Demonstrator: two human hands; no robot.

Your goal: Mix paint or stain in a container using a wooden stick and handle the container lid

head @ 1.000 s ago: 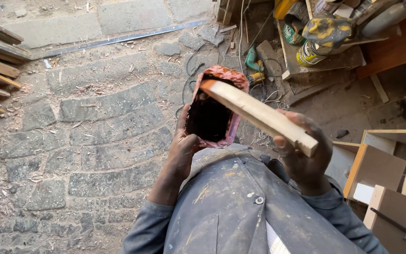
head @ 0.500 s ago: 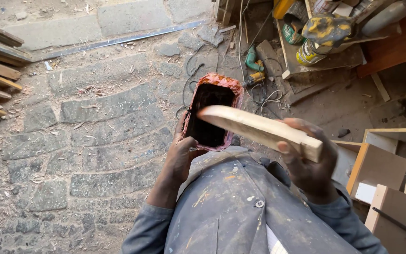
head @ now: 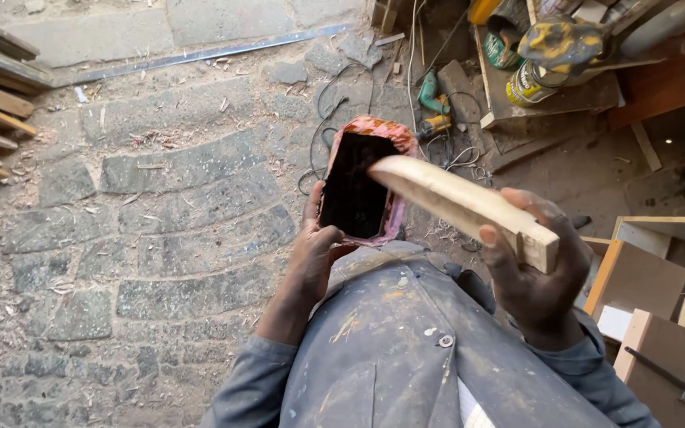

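Pale, flat wooden plank (head: 457, 204) held up at chest height, tilted, near end clamped in the right hand (head: 534, 277), fingers closed round it. Just behind its far end, a dark rectangular slab with a frayed pink wrapping (head: 358, 184), gripped at its lower edge by the left hand (head: 316, 242). Below both, a stained grey work jacket (head: 406, 349). Underneath, a cobbled stone floor (head: 160, 198) strewn with shavings. Off right, brown board boxes (head: 652, 293); above, paint tins (head: 529, 79).

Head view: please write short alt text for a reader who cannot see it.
The right hand holds a pale wood strip, while the left hand holds a phone in a pink case. Below is stone paving with shavings.
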